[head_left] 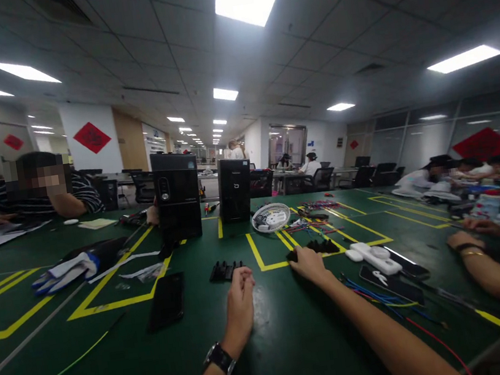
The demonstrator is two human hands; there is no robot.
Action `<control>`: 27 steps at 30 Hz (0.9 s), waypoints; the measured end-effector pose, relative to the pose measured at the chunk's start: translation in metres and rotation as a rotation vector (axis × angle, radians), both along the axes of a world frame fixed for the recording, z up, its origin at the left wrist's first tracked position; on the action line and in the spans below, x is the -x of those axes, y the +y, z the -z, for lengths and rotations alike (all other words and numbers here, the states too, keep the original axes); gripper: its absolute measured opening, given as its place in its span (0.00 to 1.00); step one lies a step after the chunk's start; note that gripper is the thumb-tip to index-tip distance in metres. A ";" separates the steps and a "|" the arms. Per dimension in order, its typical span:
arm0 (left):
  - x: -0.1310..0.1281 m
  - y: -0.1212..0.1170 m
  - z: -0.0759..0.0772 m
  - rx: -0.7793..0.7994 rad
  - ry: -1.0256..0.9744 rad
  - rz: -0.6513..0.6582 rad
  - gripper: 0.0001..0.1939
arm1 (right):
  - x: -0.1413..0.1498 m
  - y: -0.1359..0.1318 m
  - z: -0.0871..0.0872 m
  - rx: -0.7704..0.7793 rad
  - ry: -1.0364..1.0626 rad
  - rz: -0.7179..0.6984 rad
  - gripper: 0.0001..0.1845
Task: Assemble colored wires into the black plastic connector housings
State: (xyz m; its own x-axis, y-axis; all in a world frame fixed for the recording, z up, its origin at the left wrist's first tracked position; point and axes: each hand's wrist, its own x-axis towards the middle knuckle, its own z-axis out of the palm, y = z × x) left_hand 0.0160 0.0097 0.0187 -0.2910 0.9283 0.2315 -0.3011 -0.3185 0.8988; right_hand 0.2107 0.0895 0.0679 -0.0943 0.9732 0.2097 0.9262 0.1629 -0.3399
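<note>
My left hand [242, 303], with a black watch [220, 360] on its wrist, is just above the green table. Its fingers are curled together beside a group of small black parts [223, 270]. Whatever lies inside those fingers, if anything, is hidden. My right hand [311, 264] reaches further out, palm down, its fingers closed at the tips on a small black part [292, 255] that is mostly covered. Right of those fingers sits another cluster of black parts [322, 246]. A dark phone [167, 301] rests left of my left hand.
Two black tower-like boxes [177, 197] stand ahead, near a white basket [271, 217] and wires [314, 226]. White devices [374, 257], another phone [391, 284] and coloured wires [367, 292] lie right. Gloves [69, 272] lie left. A neighbour's arm [499, 276] rests at right.
</note>
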 end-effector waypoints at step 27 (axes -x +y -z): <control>-0.002 0.001 0.009 0.254 -0.426 0.383 0.17 | -0.165 -0.049 0.017 0.117 -0.245 0.118 0.11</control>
State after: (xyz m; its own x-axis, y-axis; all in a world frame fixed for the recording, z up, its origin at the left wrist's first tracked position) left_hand 0.0178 0.0110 0.0096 0.0549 0.9958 -0.0730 -0.7003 0.0905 0.7081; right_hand 0.3758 0.0402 0.0512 -0.0132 0.9967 0.0803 0.9933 0.0223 -0.1138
